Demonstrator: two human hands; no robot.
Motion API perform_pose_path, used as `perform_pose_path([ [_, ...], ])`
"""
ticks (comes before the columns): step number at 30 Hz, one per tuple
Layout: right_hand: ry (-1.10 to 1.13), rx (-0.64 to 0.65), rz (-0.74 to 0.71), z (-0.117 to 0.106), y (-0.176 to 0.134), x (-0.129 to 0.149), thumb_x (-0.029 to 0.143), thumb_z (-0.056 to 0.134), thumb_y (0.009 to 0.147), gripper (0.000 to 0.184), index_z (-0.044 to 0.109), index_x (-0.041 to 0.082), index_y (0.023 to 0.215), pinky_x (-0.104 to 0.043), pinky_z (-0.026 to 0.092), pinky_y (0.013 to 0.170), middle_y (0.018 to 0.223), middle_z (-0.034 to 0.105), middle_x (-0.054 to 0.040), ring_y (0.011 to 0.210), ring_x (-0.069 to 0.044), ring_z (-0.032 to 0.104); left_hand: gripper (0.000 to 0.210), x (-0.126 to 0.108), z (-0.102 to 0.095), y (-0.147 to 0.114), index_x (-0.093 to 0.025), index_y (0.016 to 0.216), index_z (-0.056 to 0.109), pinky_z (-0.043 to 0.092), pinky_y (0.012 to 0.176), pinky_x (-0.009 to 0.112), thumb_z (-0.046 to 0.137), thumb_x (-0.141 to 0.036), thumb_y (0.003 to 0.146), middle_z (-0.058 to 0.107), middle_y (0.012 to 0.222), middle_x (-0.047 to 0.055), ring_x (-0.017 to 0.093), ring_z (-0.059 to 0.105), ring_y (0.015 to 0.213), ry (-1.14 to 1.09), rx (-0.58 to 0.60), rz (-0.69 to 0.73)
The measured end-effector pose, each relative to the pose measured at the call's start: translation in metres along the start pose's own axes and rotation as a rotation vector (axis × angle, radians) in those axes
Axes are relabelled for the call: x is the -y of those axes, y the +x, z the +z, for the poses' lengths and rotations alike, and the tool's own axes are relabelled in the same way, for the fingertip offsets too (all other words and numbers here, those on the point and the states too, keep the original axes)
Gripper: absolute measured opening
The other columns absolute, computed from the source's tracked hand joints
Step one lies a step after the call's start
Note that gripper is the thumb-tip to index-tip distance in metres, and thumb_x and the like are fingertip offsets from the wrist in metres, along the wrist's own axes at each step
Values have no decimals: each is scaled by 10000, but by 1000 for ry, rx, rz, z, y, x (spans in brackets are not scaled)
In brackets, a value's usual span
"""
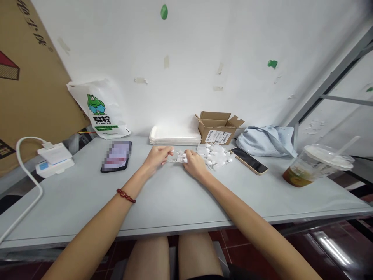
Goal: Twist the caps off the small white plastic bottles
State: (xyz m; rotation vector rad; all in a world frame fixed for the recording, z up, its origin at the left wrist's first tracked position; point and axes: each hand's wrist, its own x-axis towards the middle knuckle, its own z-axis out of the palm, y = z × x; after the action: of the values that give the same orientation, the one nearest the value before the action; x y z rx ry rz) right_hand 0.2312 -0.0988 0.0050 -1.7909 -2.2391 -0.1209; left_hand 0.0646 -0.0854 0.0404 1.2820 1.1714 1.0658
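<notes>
Forearms (87, 233) frame left hand (156, 158) and right hand (196, 164), both pinching a packet (176, 157) (grip half-hidden); a rightward knock could scatter the pile (217, 156).

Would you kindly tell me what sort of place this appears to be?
Probably a small workroom: a gray table against a tape-marked wall holds an opened cardboard box and a pile of small white items in clear plastic.
</notes>
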Motion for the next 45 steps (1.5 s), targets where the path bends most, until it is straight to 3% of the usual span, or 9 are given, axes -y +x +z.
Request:
perform_pose_path([
  [4,4,2,2,0,-1,0,159,475,832,282,516,147,1110,-305,437,726,1082,636,-123,945,-249,617,222,-10,-5,-1,-144,810,592,199,361,189,613,-307,660,484,613,-36,50,320,412,-447,129,-99],
  [7,5,6,4,-2,-2,1,161,486,828,279,515,156,1105,-298,436,714,1073,641,-114,944,-244,617,237,-15,-6,-2,-139,834,590,192,346,177,621,-267,637,523,679,-12,46,352,430,-555,152,-107],
  [14,7,10,9,-3,-2,2,172,494,830,288,510,161,1117,-292,434,698,1107,640,-109,977,-242,610,179,-3,-1,-2,-122,673,644,174,394,200,702,-279,611,377,506,-66,42,276,420,-16,92,-5],
  [18,3,11,4,-4,-3,3,166,483,828,290,506,157,1117,-298,433,687,1112,641,-107,983,-249,609,249,5,5,-2,-132,730,726,319,511,238,708,-353,616,557,568,-13,100,430,536,216,125,149],
  [21,-8,19,-12,-5,-4,4,164,481,831,283,500,158,1113,-296,431,693,1095,643,-112,985,-248,605,282,9,9,-2,-128,713,725,361,586,252,703,-395,626,633,659,15,132,492,619,261,128,199],
  [28,-36,0,-30,-4,-4,5,146,454,826,262,511,160,1082,-294,409,651,1058,654,-103,957,-249,610,248,8,17,-4,-140,539,605,286,534,241,628,-341,681,468,512,-37,101,387,544,228,97,246],
  [32,28,-27,-18,-4,-6,6,192,474,815,253,517,177,1064,-284,374,609,1042,663,-79,912,-240,623,184,4,20,-5,-141,552,623,308,540,238,646,-305,633,486,505,-37,101,401,535,167,66,220],
  [38,94,-49,35,-1,-6,4,240,510,795,226,523,194,1016,-278,318,563,1010,671,-47,815,-214,629,185,-1,12,-4,-153,485,602,314,526,234,654,-277,611,471,463,-38,95,394,511,127,46,217],
  [45,72,-31,35,-1,-5,3,241,505,817,199,521,188,1009,-272,332,589,1008,662,-61,821,-210,620,226,1,-1,0,-137,583,676,214,469,234,634,-338,678,385,449,-55,82,305,476,298,69,256],
])
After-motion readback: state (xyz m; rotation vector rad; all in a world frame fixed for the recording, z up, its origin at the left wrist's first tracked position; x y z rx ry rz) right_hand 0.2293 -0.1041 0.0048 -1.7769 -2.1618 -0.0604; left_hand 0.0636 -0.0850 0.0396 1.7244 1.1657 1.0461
